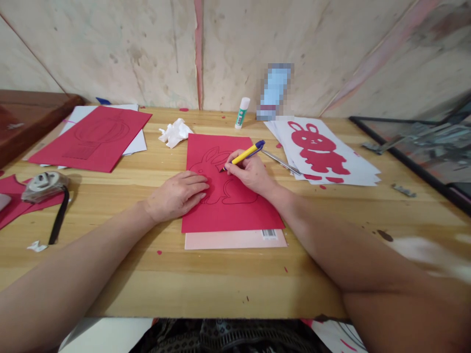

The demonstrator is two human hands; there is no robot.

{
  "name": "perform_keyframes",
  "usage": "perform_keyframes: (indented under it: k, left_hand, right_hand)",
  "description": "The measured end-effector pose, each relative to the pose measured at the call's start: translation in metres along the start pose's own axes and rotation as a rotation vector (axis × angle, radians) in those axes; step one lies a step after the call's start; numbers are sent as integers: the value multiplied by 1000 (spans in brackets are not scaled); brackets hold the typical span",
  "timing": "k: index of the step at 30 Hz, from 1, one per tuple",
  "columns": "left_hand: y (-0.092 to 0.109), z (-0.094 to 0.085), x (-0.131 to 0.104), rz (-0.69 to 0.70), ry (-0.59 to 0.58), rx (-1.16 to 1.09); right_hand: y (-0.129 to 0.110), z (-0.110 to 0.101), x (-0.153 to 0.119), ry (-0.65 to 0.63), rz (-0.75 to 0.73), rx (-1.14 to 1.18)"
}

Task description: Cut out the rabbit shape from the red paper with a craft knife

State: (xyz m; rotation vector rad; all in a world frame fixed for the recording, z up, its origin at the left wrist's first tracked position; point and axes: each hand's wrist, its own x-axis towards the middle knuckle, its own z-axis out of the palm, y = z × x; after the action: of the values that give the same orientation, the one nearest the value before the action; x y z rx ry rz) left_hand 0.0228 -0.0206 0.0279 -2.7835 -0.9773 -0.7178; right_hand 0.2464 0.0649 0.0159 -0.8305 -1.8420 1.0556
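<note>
A sheet of red paper lies in front of me, with a rabbit outline drawn on it in dark lines. My right hand grips a yellow and blue pen, whose tip meets or nearly meets the paper inside the rabbit's body. Part of the drawing is hidden under that hand. My left hand rests flat on the paper's left edge, fingers stretched out and holding nothing. Beneath the red sheet, a pale pink pad or booklet with a barcode sticks out toward me.
Crumpled white tissue, a glue stick and a blurred-out phone-like object stand toward the wall. White sheets with a red rabbit cutout lie right, beside a metal tool. Left are a red sheet with a balloon drawing and a tape measure.
</note>
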Motion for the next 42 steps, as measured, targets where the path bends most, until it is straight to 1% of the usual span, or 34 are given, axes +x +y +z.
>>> perform_keyframes:
  k: [4, 12, 22, 32, 38, 42]
  left_hand:
    - [0, 0, 0, -18, -5, 1]
    - [0, 0, 0, -10, 5, -13]
    - [-1, 2, -1, -17, 0, -23]
    - [-1, 0, 0, -1, 3, -8]
    - [-1, 0, 0, -4, 13, -25]
    - [-1, 1, -1, -3, 20, -32]
  right_hand:
    - [1, 0, 1, -5, 0, -16]
    - [7, 0, 0, -4, -27, -95]
    - [5, -2, -1, 15, -53, -147]
    - [5, -1, -1, 24, -60, -153]
    - [6, -2, 0, 38, -117, -175]
    - [6, -2, 0, 49, -118, -167]
